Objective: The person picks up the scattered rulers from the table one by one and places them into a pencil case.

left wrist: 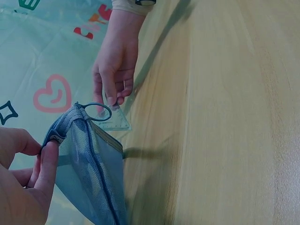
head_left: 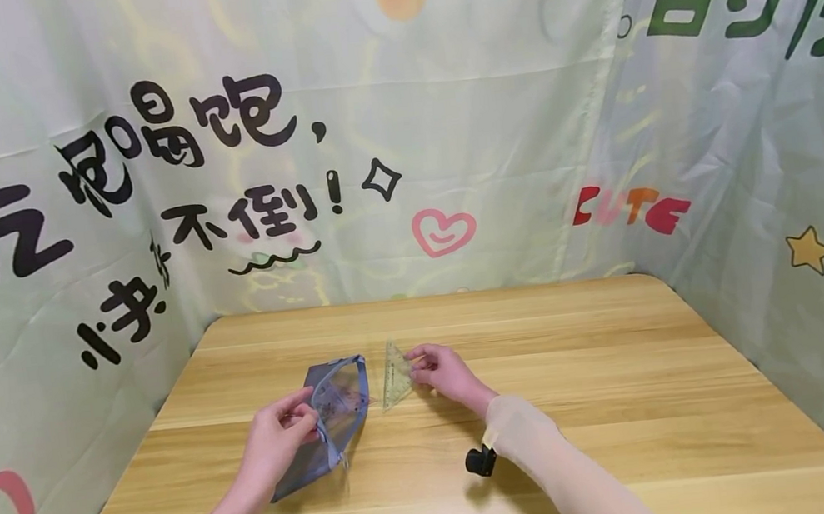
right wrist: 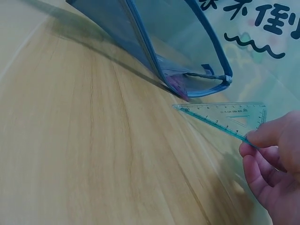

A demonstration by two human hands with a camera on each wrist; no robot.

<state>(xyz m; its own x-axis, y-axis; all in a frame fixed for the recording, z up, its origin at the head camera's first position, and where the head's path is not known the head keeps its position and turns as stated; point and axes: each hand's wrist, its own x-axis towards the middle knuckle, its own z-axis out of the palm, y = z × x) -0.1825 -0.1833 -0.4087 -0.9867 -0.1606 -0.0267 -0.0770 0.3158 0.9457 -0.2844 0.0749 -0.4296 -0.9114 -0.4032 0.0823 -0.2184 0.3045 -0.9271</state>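
Observation:
A blue see-through zip pouch (head_left: 340,403) stands on the table with its mouth spread open, facing right. My left hand (head_left: 280,434) pinches the pouch's upper edge between thumb and fingers; a fabric tab shows beside the fingertips in the left wrist view. Something pinkish (right wrist: 177,84) lies inside the pouch near its opening. With thumb and fingers, my right hand (head_left: 449,374) grips a clear triangular set square (right wrist: 220,115) by one end. Its pointed end is aimed at the pouch mouth, just outside it. A ring (left wrist: 97,112) hangs at the pouch's corner.
The wooden table (head_left: 623,402) reaches back to a printed cloth (head_left: 504,130) that hangs around its far and side edges. A small black device (head_left: 481,461) is at the right wrist, by the sleeve.

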